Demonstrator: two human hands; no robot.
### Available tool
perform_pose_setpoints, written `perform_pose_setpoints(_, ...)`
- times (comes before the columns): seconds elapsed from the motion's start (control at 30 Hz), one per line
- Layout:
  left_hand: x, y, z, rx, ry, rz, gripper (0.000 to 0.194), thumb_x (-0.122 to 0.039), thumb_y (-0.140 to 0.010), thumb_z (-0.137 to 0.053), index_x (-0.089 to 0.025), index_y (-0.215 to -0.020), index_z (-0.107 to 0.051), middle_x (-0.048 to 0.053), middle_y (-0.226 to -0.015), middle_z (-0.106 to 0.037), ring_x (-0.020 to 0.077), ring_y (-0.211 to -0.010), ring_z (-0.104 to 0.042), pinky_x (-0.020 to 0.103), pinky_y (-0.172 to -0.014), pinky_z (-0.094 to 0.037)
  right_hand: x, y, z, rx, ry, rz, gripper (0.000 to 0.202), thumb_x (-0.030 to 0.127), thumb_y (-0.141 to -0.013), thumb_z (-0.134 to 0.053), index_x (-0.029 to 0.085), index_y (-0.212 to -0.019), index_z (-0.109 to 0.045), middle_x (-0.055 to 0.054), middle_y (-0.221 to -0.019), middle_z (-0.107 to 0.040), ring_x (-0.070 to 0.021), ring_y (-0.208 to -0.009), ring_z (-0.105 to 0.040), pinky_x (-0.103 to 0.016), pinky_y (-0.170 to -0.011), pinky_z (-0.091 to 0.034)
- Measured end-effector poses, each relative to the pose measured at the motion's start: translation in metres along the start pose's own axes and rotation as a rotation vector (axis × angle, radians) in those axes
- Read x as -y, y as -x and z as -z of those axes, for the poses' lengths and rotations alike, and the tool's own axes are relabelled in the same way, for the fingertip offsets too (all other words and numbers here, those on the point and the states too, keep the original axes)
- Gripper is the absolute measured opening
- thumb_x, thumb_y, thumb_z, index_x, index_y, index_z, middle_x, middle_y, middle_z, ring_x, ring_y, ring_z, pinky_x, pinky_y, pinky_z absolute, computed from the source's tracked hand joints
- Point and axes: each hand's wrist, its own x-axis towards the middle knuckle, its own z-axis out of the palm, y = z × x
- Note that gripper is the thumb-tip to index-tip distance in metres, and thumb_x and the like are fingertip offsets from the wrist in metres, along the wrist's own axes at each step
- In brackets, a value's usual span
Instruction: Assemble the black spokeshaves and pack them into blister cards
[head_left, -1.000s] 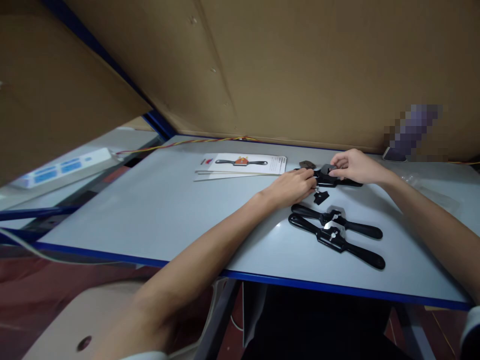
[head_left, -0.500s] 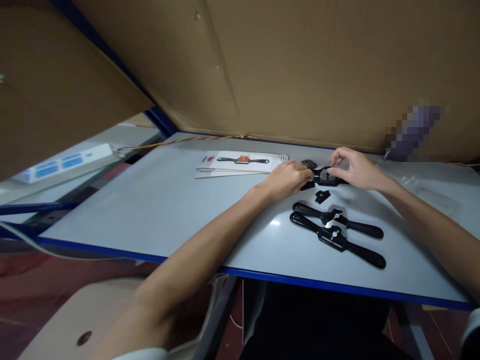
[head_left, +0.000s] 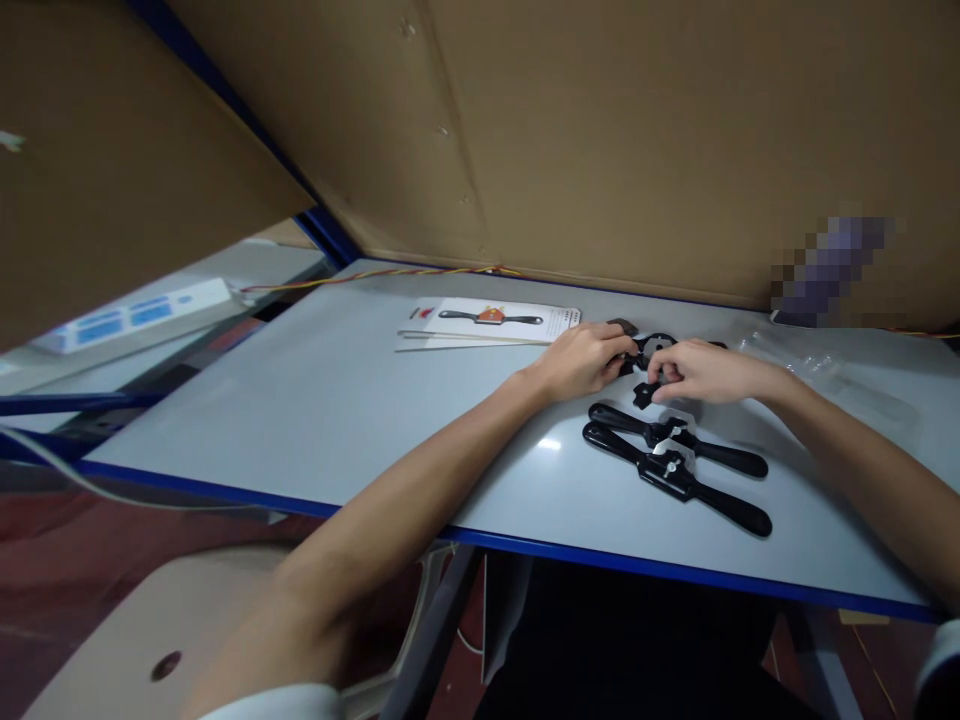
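Note:
My left hand (head_left: 589, 360) is closed around the left handle of a black spokeshave near the back of the table. The middle of this spokeshave (head_left: 658, 346), with a grey blade on it, shows between my hands. My right hand (head_left: 709, 370) is in front of its right side, thumb and fingers pinched at the right edge of a small black lever cap (head_left: 643, 394). Two more black spokeshaves (head_left: 731, 508) with silver blades and screws lie side by side, nearer to me. A dark piece (head_left: 622, 326) lies behind my left fingers.
Flat packaging cards (head_left: 495, 316) with a spokeshave picture lie left of my hands. Clear plastic packaging (head_left: 817, 370) lies at the right. A brown board (head_left: 600, 150) closes off the back edge, with a yellow-red wire (head_left: 420, 271) along it. A power strip (head_left: 142, 317) is at far left.
My right hand has moved from the spokeshave's blade down toward me to the small black lever cap. My left hand keeps its hold on the handle.

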Motion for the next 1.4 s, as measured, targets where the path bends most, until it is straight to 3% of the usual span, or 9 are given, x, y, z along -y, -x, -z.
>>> perform_pose_setpoints(0.13, 0.000, 0.001, -0.001, -0.002, 0.067, 0.001, 0.031, -0.016, -0.098, -0.052, -0.017, -0.120, -0.075, 0.011, -0.107, -0.077, 0.0234, -0.099, -0.073, 0.035, -0.083, -0.057, -0.010, 0.000, 0.006, 0.022, -0.081, -0.019, 0.032, 0.053, -0.078, -0.072, 0.023, -0.083, -0.064, 0.001, -0.069, -0.060, -0.0164, -0.064, -0.050, -0.033, -0.062, -0.035)
perform_pose_setpoints(0.33, 0.000, 0.002, -0.005, -0.070, 0.092, -0.026, 0.029, -0.015, -0.101, -0.050, -0.017, -0.116, -0.075, 0.011, -0.107, -0.076, 0.0208, -0.094, -0.073, 0.034, -0.081, -0.059, -0.028, -0.004, 0.016, -0.332, -0.191, -0.079, 0.052, 0.073, -0.072, -0.074, 0.022, -0.080, -0.067, -0.004, -0.073, -0.068, -0.0205, -0.070, -0.059, -0.035, -0.065, -0.041)
perform_pose_setpoints(0.43, -0.001, 0.002, -0.007, -0.134, 0.130, -0.008, 0.027, -0.013, -0.102, -0.051, -0.018, -0.114, -0.074, 0.011, -0.110, -0.076, 0.0189, -0.093, -0.073, 0.032, -0.082, -0.059, -0.031, -0.009, 0.013, -0.398, -0.146, -0.097, 0.046, 0.067, -0.076, -0.075, 0.022, -0.085, -0.070, -0.005, -0.077, -0.073, -0.0219, -0.072, -0.063, -0.036, -0.070, -0.044)
perform_pose_setpoints(0.57, -0.010, 0.001, -0.006, -0.238, 0.183, 0.024, 0.022, -0.014, -0.103, -0.053, -0.018, -0.108, -0.074, 0.010, -0.107, -0.075, 0.0181, -0.095, -0.072, 0.032, -0.086, -0.059, -0.022, -0.006, 0.011, -0.583, -0.092, -0.088, 0.033, 0.054, -0.087, -0.068, 0.021, -0.093, -0.070, -0.006, -0.086, -0.075, -0.0227, -0.077, -0.064, -0.038, -0.078, -0.046)
perform_pose_setpoints(0.83, -0.039, -0.005, -0.003, -0.460, 0.218, 0.153, 0.020, -0.027, -0.108, -0.054, -0.021, -0.098, -0.071, 0.007, -0.098, -0.073, 0.0178, -0.090, -0.069, 0.034, -0.085, -0.059, -0.006, -0.011, -0.003, -0.546, -0.209, 0.231, 0.030, 0.049, -0.096, -0.054, 0.023, -0.094, -0.069, -0.011, -0.108, -0.069, -0.0285, -0.107, -0.062, -0.044, -0.100, -0.044)
perform_pose_setpoints(1.1, -0.037, -0.006, -0.004, -0.570, 0.137, 0.132, 0.017, -0.033, -0.109, -0.058, -0.021, -0.106, -0.069, 0.007, -0.098, -0.074, 0.0207, -0.095, -0.067, 0.037, -0.089, -0.056, -0.001, -0.012, -0.007, -0.688, -0.273, 0.299, 0.028, 0.046, -0.098, -0.061, 0.022, -0.085, -0.066, -0.004, -0.093, -0.057, -0.0195, -0.082, -0.051, -0.035, -0.075, -0.042)
perform_pose_setpoints(1.17, -0.031, -0.007, -0.007, -0.543, 0.174, 0.121, 0.014, -0.032, -0.106, -0.064, -0.020, -0.109, -0.070, 0.007, -0.100, -0.073, 0.0206, -0.095, -0.067, 0.035, -0.086, -0.055, -0.008, -0.013, -0.006, -0.752, -0.244, 0.290, 0.026, 0.044, -0.097, -0.063, 0.021, -0.084, -0.068, -0.004, -0.094, -0.058, -0.0173, -0.075, -0.049, -0.034, -0.071, -0.041)
perform_pose_setpoints(1.23, -0.025, -0.008, -0.008, -0.415, 0.225, 0.150, 0.010, -0.026, -0.103, -0.066, -0.019, -0.109, -0.071, 0.007, -0.103, -0.074, 0.0190, -0.092, -0.068, 0.031, -0.081, -0.054, -0.017, -0.013, -0.003, -0.784, -0.177, 0.252, 0.024, 0.042, -0.095, -0.066, 0.021, -0.084, -0.073, -0.005, -0.095, -0.062, -0.0169, -0.073, -0.050, -0.035, -0.071, -0.041)
perform_pose_setpoints(1.4, -0.026, -0.020, -0.002, 0.010, 0.260, 0.388, 0.023, -0.026, -0.097, -0.071, -0.018, -0.119, -0.075, 0.003, -0.090, -0.075, 0.0189, -0.079, -0.069, 0.030, -0.075, -0.050, -0.032, -0.006, 0.012, -0.607, 0.032, 0.121, 0.023, 0.040, -0.088, -0.069, 0.022, -0.080, -0.080, -0.001, -0.068, -0.064, -0.0189, -0.070, -0.055, -0.036, -0.075, -0.041)
